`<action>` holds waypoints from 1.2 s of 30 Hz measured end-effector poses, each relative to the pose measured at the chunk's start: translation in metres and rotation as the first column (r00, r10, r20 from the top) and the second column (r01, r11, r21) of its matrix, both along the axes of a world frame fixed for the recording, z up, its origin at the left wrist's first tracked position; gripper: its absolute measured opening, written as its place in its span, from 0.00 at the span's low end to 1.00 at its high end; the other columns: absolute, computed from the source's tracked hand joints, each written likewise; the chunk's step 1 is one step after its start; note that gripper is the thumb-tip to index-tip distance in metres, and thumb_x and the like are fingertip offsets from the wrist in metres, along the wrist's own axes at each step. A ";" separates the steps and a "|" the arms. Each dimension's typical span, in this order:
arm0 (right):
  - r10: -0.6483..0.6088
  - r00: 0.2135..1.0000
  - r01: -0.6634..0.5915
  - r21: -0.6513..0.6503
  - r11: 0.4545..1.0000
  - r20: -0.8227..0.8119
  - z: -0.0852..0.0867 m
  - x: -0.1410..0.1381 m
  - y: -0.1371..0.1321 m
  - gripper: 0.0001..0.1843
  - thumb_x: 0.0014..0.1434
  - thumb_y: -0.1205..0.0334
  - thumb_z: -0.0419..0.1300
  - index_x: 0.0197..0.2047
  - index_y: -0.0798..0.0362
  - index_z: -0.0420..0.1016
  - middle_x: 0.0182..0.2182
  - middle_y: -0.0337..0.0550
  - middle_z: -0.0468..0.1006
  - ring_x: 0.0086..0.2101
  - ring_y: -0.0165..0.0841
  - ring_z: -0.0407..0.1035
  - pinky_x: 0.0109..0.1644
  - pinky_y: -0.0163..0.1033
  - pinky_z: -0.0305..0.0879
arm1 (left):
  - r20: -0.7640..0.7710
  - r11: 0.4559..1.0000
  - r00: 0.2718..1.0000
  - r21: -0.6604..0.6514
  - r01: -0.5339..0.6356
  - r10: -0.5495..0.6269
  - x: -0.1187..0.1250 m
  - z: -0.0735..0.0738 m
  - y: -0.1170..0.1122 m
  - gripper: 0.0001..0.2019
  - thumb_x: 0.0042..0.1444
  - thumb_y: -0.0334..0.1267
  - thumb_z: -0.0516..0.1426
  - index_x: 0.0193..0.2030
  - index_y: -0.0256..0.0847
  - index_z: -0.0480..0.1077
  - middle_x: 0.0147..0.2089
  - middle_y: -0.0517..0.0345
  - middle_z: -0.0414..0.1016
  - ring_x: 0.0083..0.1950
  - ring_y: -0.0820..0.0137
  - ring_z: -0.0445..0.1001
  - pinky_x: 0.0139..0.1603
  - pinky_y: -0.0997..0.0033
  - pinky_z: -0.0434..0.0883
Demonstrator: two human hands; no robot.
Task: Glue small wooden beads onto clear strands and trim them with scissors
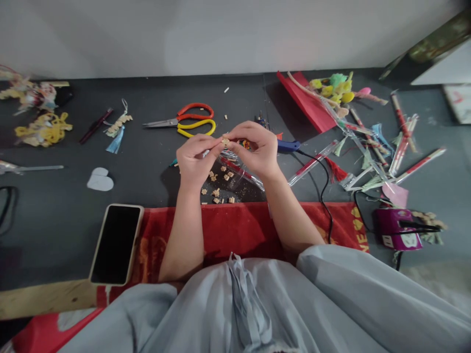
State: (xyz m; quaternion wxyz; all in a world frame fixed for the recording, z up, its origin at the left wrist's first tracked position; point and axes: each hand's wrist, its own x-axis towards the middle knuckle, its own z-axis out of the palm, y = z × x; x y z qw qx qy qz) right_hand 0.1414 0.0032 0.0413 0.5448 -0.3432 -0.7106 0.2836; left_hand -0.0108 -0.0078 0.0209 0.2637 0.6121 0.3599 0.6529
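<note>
"What's closest to us?"

"The grey garment [206, 318], spread across the bottom. Past it, the left hand [195, 159] and the right hand [260, 149] meet fingertip to fingertip."

"On anything?"

"Yes, thumbs and forefingers of both pinch one small pale piece [225, 142], held up over the table."

"How far along does it look?"

"Partway, I'd judge. That one is in hand, while a scatter of loose pieces [216, 192] lies just below, among crumbs. Whether those are finished or waiting, I can't tell."

"And around them?"

"A red towel [239, 228] under the forearms, scissors [196, 117] with one orange and one yellow handle beyond the left hand, and a blue tool handle [289, 146] with a black cable beside the right."

"Anything that looks complete?"

"Perhaps the tasselled ornament [118, 127] well off to the left: pale pieces in a row, a loop on top, a blue tassel below. Farther out, a yellow bundle [44, 130] at the left, and clear tubes [312, 163] and a purple box [399, 229] on the right."
</note>
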 end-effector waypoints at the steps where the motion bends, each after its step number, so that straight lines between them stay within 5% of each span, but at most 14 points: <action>1: -0.003 1.000 0.003 -0.009 1.000 0.000 0.000 0.000 0.000 0.07 0.56 0.56 0.64 0.37 0.48 0.80 0.33 0.37 0.79 0.35 0.28 0.74 0.42 0.39 0.72 | 0.008 1.000 1.000 -0.014 0.003 -0.002 0.000 0.000 0.000 0.07 0.50 0.35 0.65 0.36 0.51 0.79 0.32 0.64 0.79 0.34 0.77 0.77 0.34 0.76 0.72; 23: 0.058 0.997 -0.058 -0.002 0.998 -0.042 -0.003 0.002 0.002 0.03 0.55 0.62 0.65 0.34 0.52 0.77 0.31 0.38 0.79 0.33 0.26 0.72 0.38 0.35 0.70 | -0.055 0.994 0.996 0.087 -0.072 0.077 0.001 0.002 -0.002 0.08 0.48 0.32 0.66 0.35 0.50 0.79 0.31 0.65 0.80 0.32 0.77 0.77 0.33 0.76 0.72; 36: 0.052 0.997 -0.052 0.003 0.999 -0.053 -0.002 0.001 0.002 0.06 0.55 0.61 0.65 0.37 0.51 0.78 0.33 0.37 0.79 0.34 0.26 0.73 0.39 0.35 0.71 | 0.013 0.998 0.998 0.000 -0.067 0.067 0.004 0.004 -0.001 0.05 0.49 0.35 0.66 0.33 0.48 0.79 0.31 0.63 0.79 0.33 0.77 0.76 0.33 0.77 0.72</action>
